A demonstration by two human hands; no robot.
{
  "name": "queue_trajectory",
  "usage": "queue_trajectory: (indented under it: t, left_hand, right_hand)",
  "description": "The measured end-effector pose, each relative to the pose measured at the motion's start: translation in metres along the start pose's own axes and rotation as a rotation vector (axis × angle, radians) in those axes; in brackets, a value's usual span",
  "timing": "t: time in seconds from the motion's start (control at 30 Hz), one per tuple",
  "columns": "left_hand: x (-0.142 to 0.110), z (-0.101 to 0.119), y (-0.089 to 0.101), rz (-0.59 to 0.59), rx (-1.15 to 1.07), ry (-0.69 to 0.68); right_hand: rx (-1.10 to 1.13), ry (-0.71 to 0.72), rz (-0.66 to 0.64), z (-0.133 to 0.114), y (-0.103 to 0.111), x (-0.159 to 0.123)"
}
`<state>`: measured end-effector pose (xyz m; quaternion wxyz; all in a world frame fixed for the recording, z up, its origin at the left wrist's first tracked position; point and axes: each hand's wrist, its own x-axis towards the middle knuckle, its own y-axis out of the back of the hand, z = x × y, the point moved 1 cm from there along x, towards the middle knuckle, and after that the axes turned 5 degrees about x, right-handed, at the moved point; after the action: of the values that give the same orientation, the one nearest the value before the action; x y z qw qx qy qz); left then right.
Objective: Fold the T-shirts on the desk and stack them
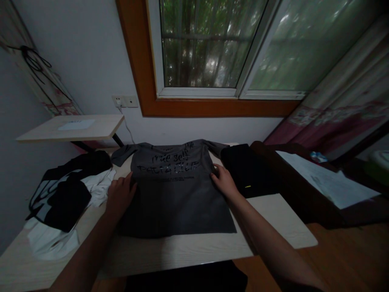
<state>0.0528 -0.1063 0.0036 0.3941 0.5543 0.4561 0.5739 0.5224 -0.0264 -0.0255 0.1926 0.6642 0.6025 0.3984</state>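
Observation:
A grey T-shirt [170,202] with dark lettering across its upper part lies spread on the pale wooden table [142,253], collar end toward the wall and hem toward me. At its left side edge, my left hand [120,194] is closed on the cloth, the fingers partly in shadow. My right hand [225,181] holds the opposite side edge at about the same height, thumb and forefinger at the fabric. Both sleeves stretch outward beyond my hands.
Black and white clothes [71,198] lie heaped on the left, below a small raised shelf [73,126]. A dark folded garment [249,172] sits right of the shirt. Farther right, a white sheet [326,178] rests on a dark brown surface. A window [212,48] is behind.

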Motion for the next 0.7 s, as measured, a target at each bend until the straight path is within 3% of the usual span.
queue_trajectory:
  t: [0.17,0.27,0.43,0.57,0.7]
  left_hand:
    - [-0.012,-0.012,0.005,-0.146,-0.385,-0.009]
    - [-0.019,-0.016,0.012,-0.255,-0.589,-0.001]
    - [-0.026,-0.025,0.021,-0.277,-0.828,0.107]
    - [-0.033,-0.029,0.032,-0.323,-1.114,0.203]
    - [-0.045,-0.036,0.047,-0.432,-1.104,0.184]
  right_hand:
    - [0.202,-0.080,-0.122,-0.007,0.018,-0.019]
    - [0.453,-0.134,-0.210,-0.014,0.028,-0.030]
    - [0.904,-0.339,-0.211,-0.022,0.036,-0.043]
    - [0.970,-0.490,-0.181,-0.021,0.042,-0.047]
    - [1.008,-0.502,-0.215,-0.018,0.048,-0.050]
